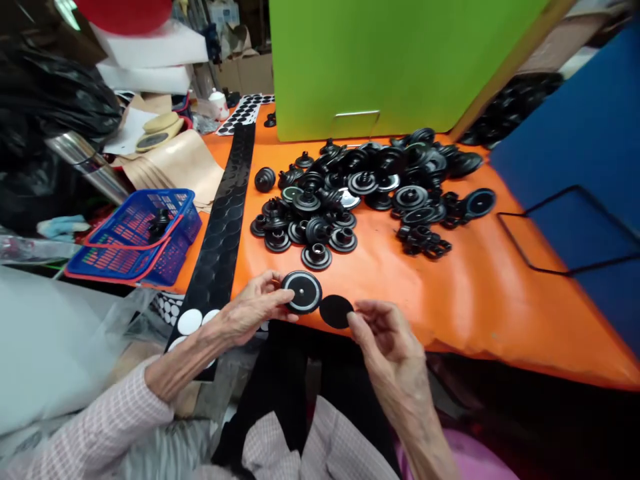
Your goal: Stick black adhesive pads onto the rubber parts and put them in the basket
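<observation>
Near the front edge of the orange table, my left hand (260, 300) grips a round black plastic disc (303, 291) with a pale ring and a small centre dot on its face. Thumb on the face, fingers behind it. My right hand (385, 333) pinches the right edge of a thin, plain black round sticker (336, 312) between thumb and forefinger. The sticker is close beside the disc, at its lower right. Just beyond my hands lies a pile of similar black wheel-like parts (317, 256), several with raised hubs.
A black strip marked with circles (216, 247) runs along the left, white round patches (190, 322) at its near end. Left of it stands a blue basket (175, 257) with a red handle. A green panel (390, 60) rises behind the pile; a blue panel (580, 147) stands right.
</observation>
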A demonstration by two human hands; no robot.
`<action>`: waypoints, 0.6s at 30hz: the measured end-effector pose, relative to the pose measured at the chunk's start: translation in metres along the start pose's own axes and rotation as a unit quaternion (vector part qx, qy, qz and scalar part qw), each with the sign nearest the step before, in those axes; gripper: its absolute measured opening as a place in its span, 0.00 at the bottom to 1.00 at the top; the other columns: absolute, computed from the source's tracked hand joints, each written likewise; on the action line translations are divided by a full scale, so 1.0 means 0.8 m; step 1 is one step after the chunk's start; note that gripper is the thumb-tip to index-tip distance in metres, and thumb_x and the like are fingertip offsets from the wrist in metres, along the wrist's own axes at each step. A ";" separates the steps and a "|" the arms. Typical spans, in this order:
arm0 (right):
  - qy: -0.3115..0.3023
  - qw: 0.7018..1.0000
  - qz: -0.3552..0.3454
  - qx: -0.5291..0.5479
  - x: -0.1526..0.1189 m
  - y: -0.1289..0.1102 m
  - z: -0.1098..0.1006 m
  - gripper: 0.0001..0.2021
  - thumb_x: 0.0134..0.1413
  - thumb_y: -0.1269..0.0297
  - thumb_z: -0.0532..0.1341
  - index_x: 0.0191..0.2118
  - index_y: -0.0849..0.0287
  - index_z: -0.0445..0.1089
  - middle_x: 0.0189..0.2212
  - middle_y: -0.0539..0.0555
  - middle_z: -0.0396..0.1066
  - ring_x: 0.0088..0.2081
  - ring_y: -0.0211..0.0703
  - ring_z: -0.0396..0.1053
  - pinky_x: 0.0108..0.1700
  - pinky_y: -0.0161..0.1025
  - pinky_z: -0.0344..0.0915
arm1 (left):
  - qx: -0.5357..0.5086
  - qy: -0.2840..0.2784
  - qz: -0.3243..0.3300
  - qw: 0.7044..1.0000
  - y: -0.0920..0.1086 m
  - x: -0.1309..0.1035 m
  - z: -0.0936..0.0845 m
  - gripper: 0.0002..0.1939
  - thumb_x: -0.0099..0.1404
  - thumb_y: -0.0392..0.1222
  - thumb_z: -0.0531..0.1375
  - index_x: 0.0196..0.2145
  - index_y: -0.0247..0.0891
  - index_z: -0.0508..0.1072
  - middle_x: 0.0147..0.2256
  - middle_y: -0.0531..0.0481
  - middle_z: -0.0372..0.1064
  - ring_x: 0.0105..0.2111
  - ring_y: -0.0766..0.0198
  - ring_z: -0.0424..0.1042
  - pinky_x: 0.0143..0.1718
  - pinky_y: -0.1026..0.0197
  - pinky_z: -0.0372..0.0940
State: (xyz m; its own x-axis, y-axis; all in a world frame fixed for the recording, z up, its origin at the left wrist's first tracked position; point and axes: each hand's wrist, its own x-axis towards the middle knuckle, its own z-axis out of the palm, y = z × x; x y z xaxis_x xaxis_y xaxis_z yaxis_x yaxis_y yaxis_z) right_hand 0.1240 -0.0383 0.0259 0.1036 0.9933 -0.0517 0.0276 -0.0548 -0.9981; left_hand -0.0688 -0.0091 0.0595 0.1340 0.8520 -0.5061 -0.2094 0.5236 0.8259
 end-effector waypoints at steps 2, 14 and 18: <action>-0.046 0.998 0.031 0.025 -0.001 -0.006 0.015 0.12 0.51 0.53 0.64 0.31 0.56 0.67 0.24 0.47 0.64 0.26 0.35 0.62 0.28 0.32 0.62 | -0.023 0.008 0.019 1.000 -0.009 -0.019 -0.010 0.18 0.57 0.37 0.65 0.44 0.36 0.66 0.42 0.47 0.67 0.36 0.64 0.73 0.36 0.59 0.73; -0.071 0.996 0.046 -0.007 -0.013 -0.001 0.073 0.13 0.52 0.52 0.61 0.28 0.58 0.69 0.41 0.55 0.66 0.43 0.44 0.65 0.44 0.40 0.65 | -0.106 0.014 0.032 0.994 -0.040 -0.048 -0.030 0.22 0.54 0.31 0.65 0.48 0.37 0.71 0.45 0.46 0.68 0.37 0.62 0.74 0.40 0.54 0.74; -0.056 0.997 0.056 -0.004 -0.015 -0.001 0.083 0.14 0.50 0.52 0.62 0.27 0.58 0.70 0.41 0.55 0.65 0.43 0.44 0.66 0.44 0.41 0.65 | -0.118 0.002 0.044 0.992 -0.045 -0.048 -0.035 0.21 0.54 0.31 0.65 0.47 0.38 0.73 0.44 0.47 0.68 0.37 0.62 0.74 0.41 0.54 0.73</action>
State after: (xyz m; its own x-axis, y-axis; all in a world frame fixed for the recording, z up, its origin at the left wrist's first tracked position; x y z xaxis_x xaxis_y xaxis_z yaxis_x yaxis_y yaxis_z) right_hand 0.0568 -0.0438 0.0251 -0.0060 0.9861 -0.1658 0.0304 -0.1656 -0.9857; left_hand -0.0934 -0.0607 0.0426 0.1011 0.8945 -0.4355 -0.4409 0.4327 0.7864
